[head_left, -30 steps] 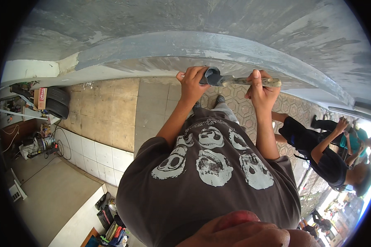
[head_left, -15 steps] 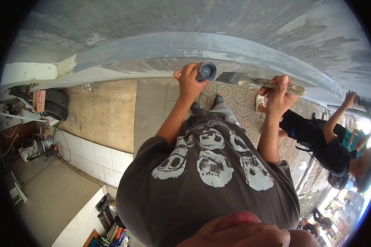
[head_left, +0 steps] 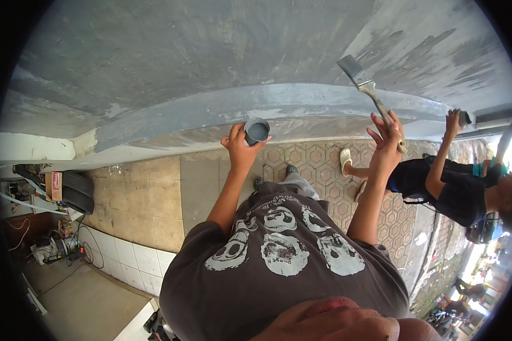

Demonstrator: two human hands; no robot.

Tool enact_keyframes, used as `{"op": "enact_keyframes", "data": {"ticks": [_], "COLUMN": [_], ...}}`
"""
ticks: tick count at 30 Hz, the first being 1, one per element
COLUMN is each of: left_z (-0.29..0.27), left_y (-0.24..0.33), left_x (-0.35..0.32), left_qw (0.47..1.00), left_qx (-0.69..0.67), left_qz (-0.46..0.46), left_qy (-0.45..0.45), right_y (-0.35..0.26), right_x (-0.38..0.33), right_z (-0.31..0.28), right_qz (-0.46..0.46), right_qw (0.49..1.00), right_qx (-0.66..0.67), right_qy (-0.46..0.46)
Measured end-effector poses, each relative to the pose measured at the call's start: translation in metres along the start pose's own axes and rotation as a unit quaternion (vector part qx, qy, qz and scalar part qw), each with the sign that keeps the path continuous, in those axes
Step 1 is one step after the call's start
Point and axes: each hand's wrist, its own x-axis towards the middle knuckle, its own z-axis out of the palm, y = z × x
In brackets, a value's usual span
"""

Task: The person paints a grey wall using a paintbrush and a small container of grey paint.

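Observation:
My left hand (head_left: 242, 150) is wrapped round a small dark cup (head_left: 257, 132) with grey paint inside, its mouth facing up. In my right hand (head_left: 388, 141) is a flat paintbrush (head_left: 368, 88), gripped by its worn wooden handle. Grey-coated bristles point up and left, over the grey wall (head_left: 227, 51); whether they touch it I cannot tell. Below that surface runs a lighter blue-grey band (head_left: 210, 105), with the cup just beneath it. The wall carries streaky, uneven grey strokes, patchier toward the right.
On the right a person in dark clothes (head_left: 461, 190) raises a hand (head_left: 453, 124) holding a dark object near the wall. Paving (head_left: 318, 165) with hexagon shapes lies below. At left stand black tyres (head_left: 77, 193), a red box (head_left: 54, 186) and a cable (head_left: 99, 250).
The brush has swung up from beside the cup and now points at the upper wall. My left hand with the cup sits lower and further left in the picture. The view has shifted upward.

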Motion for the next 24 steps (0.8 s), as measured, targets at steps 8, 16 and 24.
{"op": "enact_keyframes", "data": {"ticks": [8,16,24], "left_z": [0.026,0.05,0.082], "left_y": [0.031,0.061,0.08], "left_x": [0.013,0.014,0.004], "left_qw": [1.0,0.998,0.997], "left_qx": [0.021,0.039,0.029], "left_qz": [-0.001,-0.047,-0.07], "left_qy": [0.011,0.015,-0.017], "right_y": [-0.02,0.055,0.267], "right_x": [0.072,0.119,0.055], "right_z": [-0.02,-0.003,-0.052], "right_qz": [-0.049,-0.072,0.191], "right_qw": [0.982,0.979,0.981], "right_qx": [0.181,0.184,-0.007], "right_qy": [-0.028,-0.05,0.027]}}
